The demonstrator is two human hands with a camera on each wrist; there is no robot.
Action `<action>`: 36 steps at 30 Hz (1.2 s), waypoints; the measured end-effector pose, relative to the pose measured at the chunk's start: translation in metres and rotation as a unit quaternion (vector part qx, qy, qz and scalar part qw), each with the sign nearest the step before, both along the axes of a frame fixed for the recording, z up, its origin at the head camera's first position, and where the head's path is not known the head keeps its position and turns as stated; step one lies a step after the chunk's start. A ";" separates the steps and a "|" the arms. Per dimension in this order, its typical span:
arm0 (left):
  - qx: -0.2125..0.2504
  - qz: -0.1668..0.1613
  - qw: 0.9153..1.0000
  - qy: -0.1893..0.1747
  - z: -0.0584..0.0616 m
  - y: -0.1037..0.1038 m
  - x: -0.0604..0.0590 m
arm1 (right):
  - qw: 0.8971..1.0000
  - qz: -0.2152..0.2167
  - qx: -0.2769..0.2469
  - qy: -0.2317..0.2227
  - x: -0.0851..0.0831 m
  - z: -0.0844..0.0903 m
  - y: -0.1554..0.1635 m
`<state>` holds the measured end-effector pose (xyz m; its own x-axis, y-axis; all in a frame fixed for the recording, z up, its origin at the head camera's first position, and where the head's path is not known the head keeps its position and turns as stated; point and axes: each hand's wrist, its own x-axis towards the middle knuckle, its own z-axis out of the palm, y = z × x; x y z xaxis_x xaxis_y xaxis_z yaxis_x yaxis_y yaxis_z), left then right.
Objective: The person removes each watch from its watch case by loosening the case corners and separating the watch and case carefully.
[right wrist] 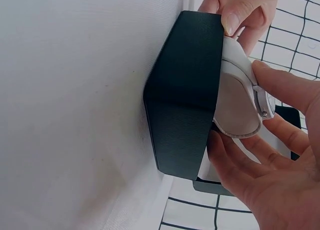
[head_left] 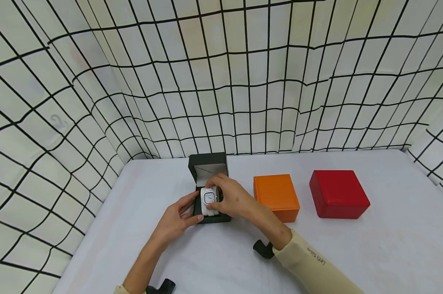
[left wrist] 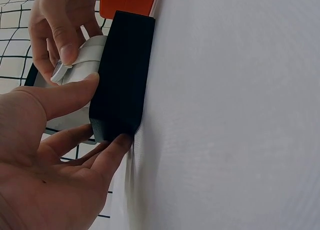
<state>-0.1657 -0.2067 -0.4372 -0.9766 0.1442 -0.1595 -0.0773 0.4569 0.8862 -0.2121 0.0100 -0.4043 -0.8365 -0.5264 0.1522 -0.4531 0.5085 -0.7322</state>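
Observation:
A white wristwatch [head_left: 209,198] with a squarish dial is wrapped round a pale cushion [right wrist: 235,103]. It sits partly inside a dark watch box [head_left: 212,219], whose hinged lid [head_left: 208,159] stands raised at the back. My right hand [head_left: 236,197] pinches the watch between thumb and fingers from the right side. My left hand [head_left: 172,221] grips the box's left side; in the left wrist view its thumb lies at the rim and its fingers press the side wall. The cushion's lower part is hidden inside the box.
To the right of the dark box stand an orange box [head_left: 274,192] and a red box [head_left: 339,192], both closed. All rest on a white-covered table [head_left: 221,261]. Black-and-white grid cloth [head_left: 239,81] hangs behind and at both sides.

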 end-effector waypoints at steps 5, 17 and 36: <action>-0.002 0.000 1.000 -0.002 0.000 0.000 0.001 | 1.000 0.000 -0.005 -0.001 0.001 0.001 0.000; 0.006 -0.004 1.000 0.001 0.003 0.000 0.002 | 1.000 0.003 -0.022 -0.003 0.001 0.002 0.000; -0.009 0.017 1.000 -0.001 0.011 0.003 0.007 | 0.999 -0.009 -0.052 -0.004 0.004 0.003 0.002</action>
